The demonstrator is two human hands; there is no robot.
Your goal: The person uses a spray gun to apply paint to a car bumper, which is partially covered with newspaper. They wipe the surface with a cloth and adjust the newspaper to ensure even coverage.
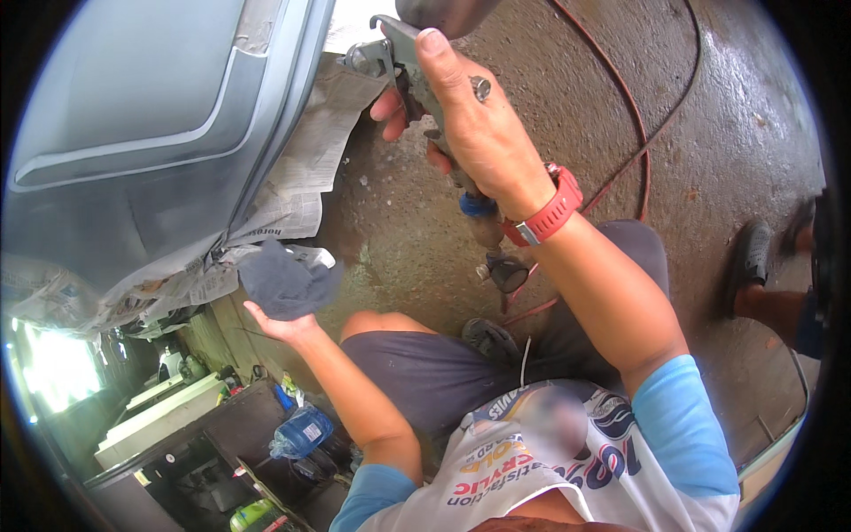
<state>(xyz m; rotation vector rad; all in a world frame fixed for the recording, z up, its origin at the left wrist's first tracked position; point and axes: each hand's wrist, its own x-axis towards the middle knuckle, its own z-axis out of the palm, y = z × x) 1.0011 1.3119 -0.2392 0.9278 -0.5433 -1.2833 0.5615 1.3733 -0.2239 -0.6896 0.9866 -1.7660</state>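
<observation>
My right hand (492,133) is wrapped round the grip of a metal spray gun (415,62), with the thumb along its upper body. The gun points toward the top left, and its dark cup (443,11) is partly cut off by the top edge. A hose joint with a blue ring (479,206) hangs below the grip. In my left hand (282,327) is a bunched dark grey cloth (288,279); the thumb sticks out and the cloth hides the fingers. The cloth is beside the lower edge of a grey vehicle panel (133,97).
Newspaper sheets (297,168) edge the panel's lower side. A red hose (640,124) curves over the wet concrete floor (567,80). Another person's shoe (752,257) is at the right. At the lower left, a blue plastic container (301,432) stands among shelves and clutter.
</observation>
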